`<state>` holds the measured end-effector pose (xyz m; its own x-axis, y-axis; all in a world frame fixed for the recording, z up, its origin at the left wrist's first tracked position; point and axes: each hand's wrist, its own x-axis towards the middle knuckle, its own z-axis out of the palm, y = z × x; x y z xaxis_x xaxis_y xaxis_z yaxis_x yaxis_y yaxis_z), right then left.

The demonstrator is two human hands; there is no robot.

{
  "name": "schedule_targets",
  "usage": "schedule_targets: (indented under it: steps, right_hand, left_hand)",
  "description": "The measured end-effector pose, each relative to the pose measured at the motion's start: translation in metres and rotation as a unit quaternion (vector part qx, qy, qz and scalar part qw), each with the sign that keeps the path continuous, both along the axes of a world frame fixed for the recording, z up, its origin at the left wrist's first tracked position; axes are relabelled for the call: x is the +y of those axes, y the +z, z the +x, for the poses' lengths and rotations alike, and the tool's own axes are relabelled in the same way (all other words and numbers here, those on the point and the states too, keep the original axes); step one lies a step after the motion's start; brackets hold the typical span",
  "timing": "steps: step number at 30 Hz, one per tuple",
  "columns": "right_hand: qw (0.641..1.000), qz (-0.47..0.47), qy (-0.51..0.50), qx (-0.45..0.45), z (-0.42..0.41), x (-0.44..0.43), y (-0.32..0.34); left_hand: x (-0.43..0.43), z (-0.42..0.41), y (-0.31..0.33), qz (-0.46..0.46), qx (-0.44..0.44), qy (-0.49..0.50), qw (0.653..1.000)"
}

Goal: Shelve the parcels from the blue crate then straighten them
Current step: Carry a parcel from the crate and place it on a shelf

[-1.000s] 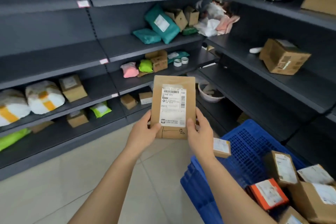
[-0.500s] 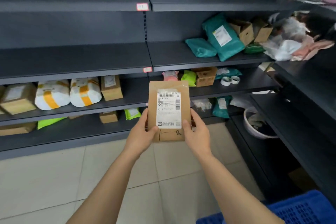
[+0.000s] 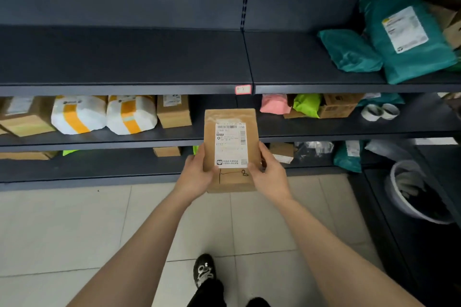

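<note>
Kraft-paper parcel (image 3: 232, 149) was held upright before the shelves (image 3: 124, 87), left hand (image 3: 197, 177) and right hand (image 3: 270, 174) gripping its lower side edges. Judged light, semi-stiff; edge grip adequate.

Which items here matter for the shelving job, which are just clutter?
Job:
- brown parcel, held by left hand and right hand
- dark shelf
- shelved white-and-orange parcels
- teal mailers

Clutter:
- tape rolls
- white basin
</note>
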<state>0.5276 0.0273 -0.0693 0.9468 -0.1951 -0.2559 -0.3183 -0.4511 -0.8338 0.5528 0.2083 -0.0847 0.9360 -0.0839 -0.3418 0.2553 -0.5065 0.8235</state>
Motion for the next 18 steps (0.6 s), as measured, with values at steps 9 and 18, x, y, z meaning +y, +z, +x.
schedule_targets:
  steps: [9, 18]
  right_hand:
    - [0.997, 0.043, 0.067, 0.022, 0.145, 0.016, -0.087]
    - [0.987, -0.013, 0.163, -0.01, 0.274, 0.015, -0.198]
  left_hand:
    - [0.01, 0.143, -0.087, 0.069, 0.003, -0.047, 0.996]
    - [0.009, 0.261, -0.2, 0.215, -0.099, -0.029, 0.971]
